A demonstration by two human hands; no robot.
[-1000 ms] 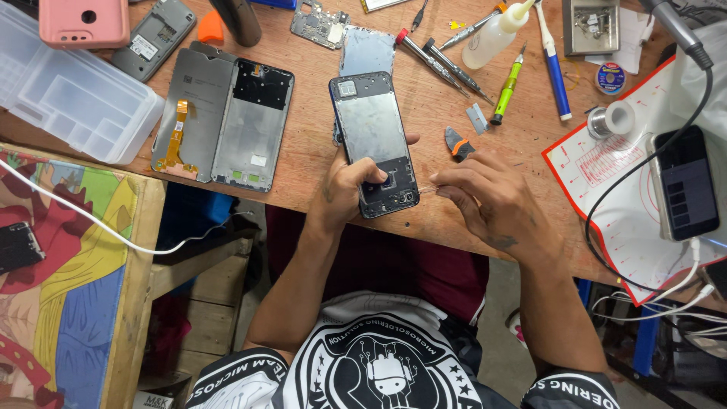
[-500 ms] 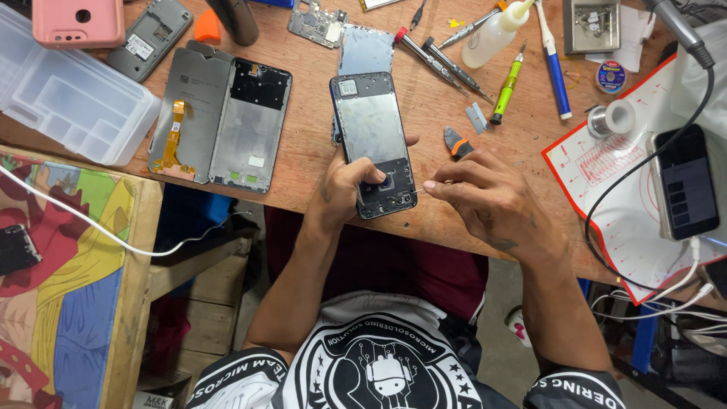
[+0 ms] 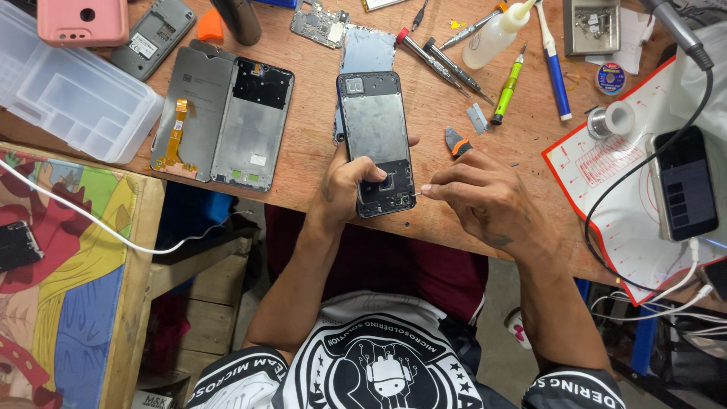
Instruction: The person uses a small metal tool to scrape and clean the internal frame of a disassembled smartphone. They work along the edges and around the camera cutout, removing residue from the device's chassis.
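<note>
Left hand [image 3: 350, 185] clamps the opened phone [image 3: 376, 144] at its lower end while right hand [image 3: 485, 198] pinches a thin tool [image 3: 418, 194] to its edge — probably mid-disassembly, needing a steady tip.

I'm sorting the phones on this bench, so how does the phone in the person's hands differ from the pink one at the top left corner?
The opened phone is dark with its insides bare; the pink phone has its back cover on. The opened phone is steadied by the left hand while the right hand brings a thin tool to it; the pink phone lies untouched. Both lie flat on the wooden table.
</note>
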